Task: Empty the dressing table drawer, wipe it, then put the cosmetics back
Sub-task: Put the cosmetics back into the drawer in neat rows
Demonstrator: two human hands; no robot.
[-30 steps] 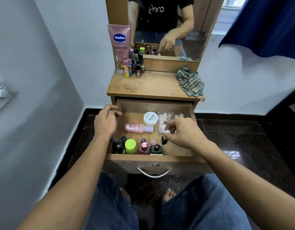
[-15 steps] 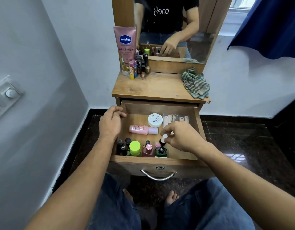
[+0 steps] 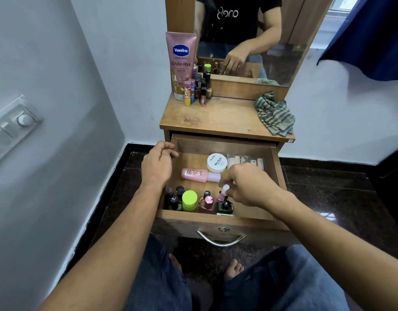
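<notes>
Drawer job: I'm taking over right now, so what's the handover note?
Left hand rests on the left wall of the drawer, fingers loosely curled. Right hand pinches a small white-capped bottle over the front row of bottles.
Inside: white jar, pink bottle, clear packet.
On top: Vaseline tube, small cosmetics, cloth.
Apparently mid-emptying; wiping and refilling remain.

A grey switch panel (image 3: 13, 129) (one round dial on it) sits on the wall at nine o'clock. A dark blue curtain (image 3: 373, 34) hangs at two o'clock beside a bright window (image 3: 338, 7). Glossy dark floor tiles (image 3: 328, 191) lie at four o'clock.
</notes>
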